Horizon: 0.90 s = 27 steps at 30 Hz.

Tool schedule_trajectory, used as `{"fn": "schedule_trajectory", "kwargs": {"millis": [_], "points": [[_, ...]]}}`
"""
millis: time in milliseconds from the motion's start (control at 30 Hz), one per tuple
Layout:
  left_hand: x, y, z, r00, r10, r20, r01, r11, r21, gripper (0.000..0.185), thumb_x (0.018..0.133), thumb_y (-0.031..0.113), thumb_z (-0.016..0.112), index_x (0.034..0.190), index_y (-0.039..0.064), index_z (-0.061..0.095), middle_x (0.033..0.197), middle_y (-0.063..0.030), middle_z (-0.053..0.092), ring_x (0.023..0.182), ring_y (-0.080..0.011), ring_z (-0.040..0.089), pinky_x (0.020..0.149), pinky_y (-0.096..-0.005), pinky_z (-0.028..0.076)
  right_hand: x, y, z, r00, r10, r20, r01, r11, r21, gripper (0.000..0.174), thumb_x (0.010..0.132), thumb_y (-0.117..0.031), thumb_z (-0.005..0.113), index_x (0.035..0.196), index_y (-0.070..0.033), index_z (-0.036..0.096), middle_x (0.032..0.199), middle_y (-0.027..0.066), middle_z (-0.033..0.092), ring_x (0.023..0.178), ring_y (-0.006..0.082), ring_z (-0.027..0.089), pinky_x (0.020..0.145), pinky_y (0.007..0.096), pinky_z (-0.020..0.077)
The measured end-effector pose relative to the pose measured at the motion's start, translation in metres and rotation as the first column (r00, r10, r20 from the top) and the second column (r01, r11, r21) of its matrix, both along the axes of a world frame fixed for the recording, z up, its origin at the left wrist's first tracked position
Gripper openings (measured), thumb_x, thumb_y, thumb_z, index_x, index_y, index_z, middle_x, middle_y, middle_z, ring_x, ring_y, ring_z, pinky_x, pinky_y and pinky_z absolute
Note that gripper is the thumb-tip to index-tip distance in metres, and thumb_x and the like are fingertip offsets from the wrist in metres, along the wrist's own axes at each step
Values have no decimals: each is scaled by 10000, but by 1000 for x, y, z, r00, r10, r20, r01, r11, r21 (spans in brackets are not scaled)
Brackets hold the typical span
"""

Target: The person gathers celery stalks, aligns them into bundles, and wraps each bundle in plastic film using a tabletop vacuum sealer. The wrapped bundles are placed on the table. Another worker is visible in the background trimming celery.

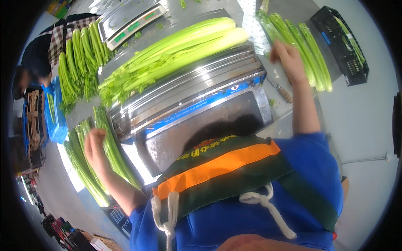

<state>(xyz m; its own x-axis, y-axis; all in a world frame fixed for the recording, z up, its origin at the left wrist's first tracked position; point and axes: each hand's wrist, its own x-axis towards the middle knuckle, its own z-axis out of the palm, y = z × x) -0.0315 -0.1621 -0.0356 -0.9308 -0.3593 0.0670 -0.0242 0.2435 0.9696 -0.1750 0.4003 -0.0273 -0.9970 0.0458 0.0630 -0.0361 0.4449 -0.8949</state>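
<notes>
My left hand (94, 152), fingers curled and blurred, is over the celery bunches (84, 157) at the left edge of the worktable. Whether it touches them cannot be told. At the right, my right hand (289, 61) is bent at the wrist with curled fingers, beside film-wrapped celery (301, 47). No held item shows in it, but its fingertips are blurred. Between my hands stands a film wrapping machine (188, 91) with a dark plate (204, 125) at its front. Large celery bunches (176, 53) lie along its far side, leaves to the left.
A knife (283, 93) with a wooden handle lies right of the machine. A digital scale (132, 28) stands at the back, beside more celery (83, 53). Far right is a black crate (342, 47). A person (37, 53) bends near a blue-lined container (56, 116) at left.
</notes>
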Motion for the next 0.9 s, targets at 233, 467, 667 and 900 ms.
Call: {"fn": "schedule_trajectory", "kwargs": {"millis": [233,467,667,900], "points": [[73,22,-81,958,-66,281,-8,967,256,391,1011,268,544,1303,7,555,938,-42,657,801,-129,648,698,-262,531,72,-7,-86,943,45,328,91,917,-388,391,982,-379,581,995,-3,688,563,23,544,475,123,519,467,260,407],[39,51,-87,935,-126,331,-40,891,452,290,980,367,590,967,83,651,752,31,577,600,-69,503,532,-208,380,65,-34,-96,925,-15,380,229,820,-525,287,975,-321,612,951,-38,654,544,-5,484,455,102,475,419,221,338],[42,43,-90,978,22,208,-160,716,680,212,992,267,565,990,64,627,949,-50,647,738,-145,567,658,-263,447,61,-35,-75,954,239,181,0,603,-797,309,1015,-267,500,764,-89,488,594,17,441,562,159,443,533,309,352],[4,-6,5,650,-214,-729,729,448,518,304,1024,249,494,1081,-11,642,1108,-95,669,1093,-228,616,923,-389,514,-7,-21,11,913,75,-401,-407,129,-904,248,1010,-236,477,871,-60,582,894,179,675,899,322,669,746,371,501]]}}
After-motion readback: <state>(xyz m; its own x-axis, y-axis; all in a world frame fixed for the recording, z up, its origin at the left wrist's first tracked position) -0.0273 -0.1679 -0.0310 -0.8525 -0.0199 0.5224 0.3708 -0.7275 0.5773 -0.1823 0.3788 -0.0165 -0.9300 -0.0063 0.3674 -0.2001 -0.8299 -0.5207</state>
